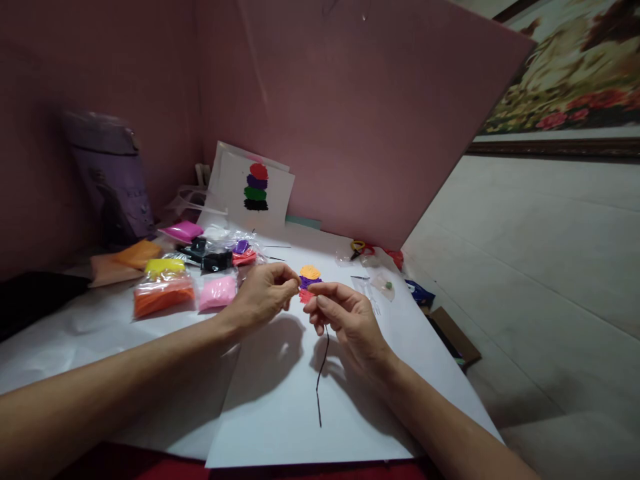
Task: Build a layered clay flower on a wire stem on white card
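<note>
My left hand (273, 290) is closed in a pinch just left of a small stack of coloured clay on the white sheet; what it pinches is too small to make out. The stack shows orange (310, 272), purple (309, 283) and red-pink (305, 295) parts. My right hand (345, 317) has thumb and forefinger together at the stack's right lower side, partly covering it; anything between those fingertips is too small to tell. Below the right hand a thin dark strand (323, 373) runs down over the white sheet (270, 427).
Bags of coloured clay (164, 298) lie at the left, before a purple container (113, 180). A card (255, 190) with stacked coloured shapes leans on the pink wall. Scissors (357, 248), a fork (373, 300) and a small bag (384, 287) lie right of centre.
</note>
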Tool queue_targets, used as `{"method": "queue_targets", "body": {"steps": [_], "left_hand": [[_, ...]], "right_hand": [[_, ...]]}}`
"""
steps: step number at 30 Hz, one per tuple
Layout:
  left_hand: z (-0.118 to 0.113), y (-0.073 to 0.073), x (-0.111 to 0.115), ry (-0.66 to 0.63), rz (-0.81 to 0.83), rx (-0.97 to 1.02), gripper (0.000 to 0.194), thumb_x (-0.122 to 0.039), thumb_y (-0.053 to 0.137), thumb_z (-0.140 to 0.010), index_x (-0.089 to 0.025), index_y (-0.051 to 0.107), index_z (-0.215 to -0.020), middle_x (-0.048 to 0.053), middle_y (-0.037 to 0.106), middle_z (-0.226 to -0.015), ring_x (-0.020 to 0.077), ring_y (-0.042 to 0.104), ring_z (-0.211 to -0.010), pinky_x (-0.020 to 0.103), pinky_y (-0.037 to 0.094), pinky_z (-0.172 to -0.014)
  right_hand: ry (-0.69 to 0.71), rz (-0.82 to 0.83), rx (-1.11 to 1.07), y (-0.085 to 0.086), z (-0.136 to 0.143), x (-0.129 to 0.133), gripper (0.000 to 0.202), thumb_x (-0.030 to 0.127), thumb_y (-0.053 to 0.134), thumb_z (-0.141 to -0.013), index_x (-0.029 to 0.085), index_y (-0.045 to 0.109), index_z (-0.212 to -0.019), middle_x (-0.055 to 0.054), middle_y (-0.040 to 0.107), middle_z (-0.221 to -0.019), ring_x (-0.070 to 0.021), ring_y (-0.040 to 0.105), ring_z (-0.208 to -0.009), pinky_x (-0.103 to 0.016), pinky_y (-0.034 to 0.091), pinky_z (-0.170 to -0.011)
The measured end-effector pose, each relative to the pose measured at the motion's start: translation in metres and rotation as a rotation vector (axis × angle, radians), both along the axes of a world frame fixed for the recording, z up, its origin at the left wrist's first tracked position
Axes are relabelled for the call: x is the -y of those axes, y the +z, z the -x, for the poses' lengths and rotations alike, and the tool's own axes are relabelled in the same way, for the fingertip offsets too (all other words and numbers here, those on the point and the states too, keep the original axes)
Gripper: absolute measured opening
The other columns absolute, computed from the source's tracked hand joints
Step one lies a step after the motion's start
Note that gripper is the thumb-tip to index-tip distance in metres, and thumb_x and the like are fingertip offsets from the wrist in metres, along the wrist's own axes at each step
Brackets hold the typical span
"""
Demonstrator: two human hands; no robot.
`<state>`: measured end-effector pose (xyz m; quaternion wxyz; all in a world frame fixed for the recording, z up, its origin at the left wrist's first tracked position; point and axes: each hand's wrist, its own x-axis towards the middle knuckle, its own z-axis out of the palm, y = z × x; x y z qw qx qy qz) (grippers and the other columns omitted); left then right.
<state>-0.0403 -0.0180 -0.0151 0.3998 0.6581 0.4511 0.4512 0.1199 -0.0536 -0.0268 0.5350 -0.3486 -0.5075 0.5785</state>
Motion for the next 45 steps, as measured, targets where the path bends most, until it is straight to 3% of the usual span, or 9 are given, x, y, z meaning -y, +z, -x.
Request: {"method": "queue_targets", "body": {"steps": [4,8,11,18,25,45], "left_hand": [[-0.0013,0.0005,0.0004,-0.259,0.244,0.311,0.02,-0.03,0.064,-0.075,-0.01,0.064,-0.076,0.001,0.059,-0.06,0.0097,0.051,-0.052,0.024,0.04,-0.051],[-0.0002,-0.0045,-0.0014,-0.357,0.338,0.479,0.022,-0.014,0.072,-0.063,-0.009,0.068,-0.084,0.004,0.066,-0.073,0.0104,0.057,-0.063,0.025,0.044,-0.063],[0.0003,-0.0062,-0.0025,-0.39,0.355,0.504,0.023,-0.012,0.072,-0.064,-0.01,0.07,-0.087,0.005,0.068,-0.075,0.0109,0.059,-0.064,0.027,0.046,-0.066],[-0.0004,-0.0025,0.0009,-0.362,0.32,0.416,0.012,-0.018,0.068,-0.073,-0.01,0.068,-0.082,0.003,0.066,-0.065,0.0108,0.058,-0.059,0.027,0.047,-0.063],[-0.0004,-0.0051,0.0003,-0.391,0.246,0.386,0.023,-0.025,0.07,-0.074,-0.011,0.065,-0.092,0.003,0.068,-0.068,0.0137,0.063,-0.061,0.026,0.049,-0.056],[-0.0052,-0.0001,0.0054,-0.328,0.236,0.186,0.018,-0.028,0.065,-0.073,-0.01,0.064,-0.078,0.003,0.065,-0.064,0.0132,0.061,-0.057,0.023,0.049,-0.045]], "right_hand": [[0.006,0.097,-0.066,0.004,-0.0025,-0.002,0.021,0.032,0.077,-0.069,0.016,0.067,-0.078,0.0,0.064,-0.062,-0.0087,0.052,-0.05,-0.021,0.038,-0.046],[-0.02,0.121,-0.08,0.0035,-0.0036,-0.0038,0.022,0.031,0.078,-0.067,0.015,0.067,-0.077,0.001,0.063,-0.06,-0.0084,0.051,-0.049,-0.02,0.036,-0.046],[-0.036,0.126,-0.071,0.0019,-0.0044,-0.0051,0.021,0.031,0.077,-0.068,0.015,0.066,-0.078,0.0,0.064,-0.061,-0.008,0.05,-0.049,-0.02,0.036,-0.046],[-0.019,0.108,-0.053,-0.0003,-0.0066,-0.007,0.019,0.031,0.075,-0.07,0.015,0.068,-0.078,-0.001,0.065,-0.062,-0.0085,0.051,-0.05,-0.02,0.036,-0.046],[-0.03,0.115,-0.05,-0.0023,-0.0072,-0.0079,0.018,0.031,0.075,-0.069,0.015,0.068,-0.076,0.001,0.062,-0.059,-0.0078,0.05,-0.048,-0.02,0.035,-0.045],[-0.034,0.018,0.053,-0.0046,-0.0063,-0.008,0.017,0.031,0.076,-0.069,0.016,0.071,-0.077,0.001,0.064,-0.057,-0.0081,0.052,-0.047,-0.02,0.037,-0.044]]}}
